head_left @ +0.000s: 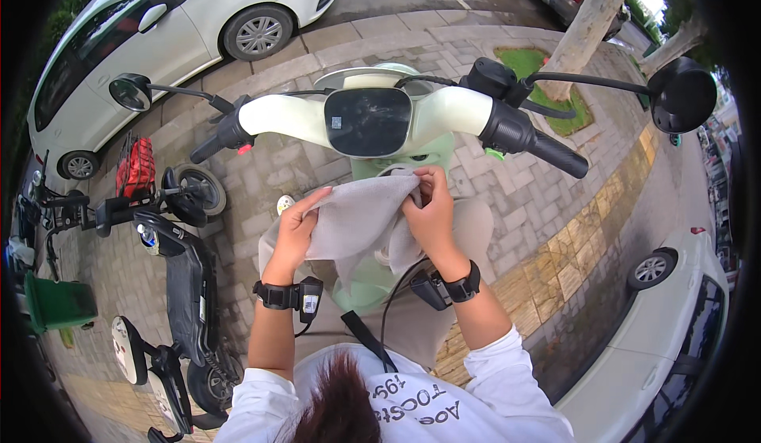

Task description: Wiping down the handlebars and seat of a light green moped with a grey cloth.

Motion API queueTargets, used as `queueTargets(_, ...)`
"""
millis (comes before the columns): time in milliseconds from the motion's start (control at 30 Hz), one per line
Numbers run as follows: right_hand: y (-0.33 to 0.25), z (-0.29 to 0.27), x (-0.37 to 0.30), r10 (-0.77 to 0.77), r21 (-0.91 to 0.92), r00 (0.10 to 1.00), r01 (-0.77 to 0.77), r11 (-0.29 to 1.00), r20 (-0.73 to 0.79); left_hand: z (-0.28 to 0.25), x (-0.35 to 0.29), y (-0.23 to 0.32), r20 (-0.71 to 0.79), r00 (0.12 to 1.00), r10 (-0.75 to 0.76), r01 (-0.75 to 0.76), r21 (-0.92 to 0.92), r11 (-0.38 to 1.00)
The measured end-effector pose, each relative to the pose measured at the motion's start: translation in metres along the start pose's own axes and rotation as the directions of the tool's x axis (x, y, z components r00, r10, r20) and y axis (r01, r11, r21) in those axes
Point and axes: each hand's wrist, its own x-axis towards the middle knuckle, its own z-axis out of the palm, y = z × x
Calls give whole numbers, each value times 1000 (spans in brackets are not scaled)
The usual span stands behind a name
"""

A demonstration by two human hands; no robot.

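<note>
While the person sat astride a pale scooter, a grey cloth (pixel 353 213) hung between the two hands, over the lap and just behind the handlebar (pixel 285 118). It lay between the fingers at either end: the left hand (pixel 296 233) had its fingers closed on the left edge, and the right hand (pixel 430 213) pinched the upper right corner with bent fingers. I could not tell how the fingertips behind the fabric were placed. The cloth's long axis ran crosswise from hand to hand, rising slightly toward the right, with its top edge fairly taut. Below that, the fabric drooped in folds, and one loose corner pointed down toward the person.

Both wrists wore black straps with devices, the left one (pixel 289 294) and the right one (pixel 448 287). Ahead of the cloth sat the scooter's dark display (pixel 369 120), with a round mirror out at each side, left (pixel 130 92) and right (pixel 683 98).

Farther out, a parked scooter (pixel 190 284) with a black seat stood on the paving at the left, near a red bag (pixel 136 168) and a green bin (pixel 59 302). A white car (pixel 151 43) was parked beyond, and a tree trunk (pixel 590 35) rose at the upper right.
</note>
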Motion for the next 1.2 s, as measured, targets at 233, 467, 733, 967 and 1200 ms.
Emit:
queueTargets(233,-30,20,36,-605,-62,785,602,796,-137,24,50,51,-99,961,260,-265,-46,963)
queueTargets(467,4,55,77,-596,-653,770,574,494,226,34,121,12,-17,877,481,-262,822,505)
queueTargets(733,23,59,44,-513,-684,783,590,430,353,36,81,-2,-34,925,379,-185,831,525)
queueTargets(967,-4,62,109,-587,-706,764,570,420,268,25,133,28,-3,899,438,-250,817,519)
queueTargets(1200,9,65,76,-564,-731,775,557,394,286,30,102,14,-16,912,411,-219,827,518)
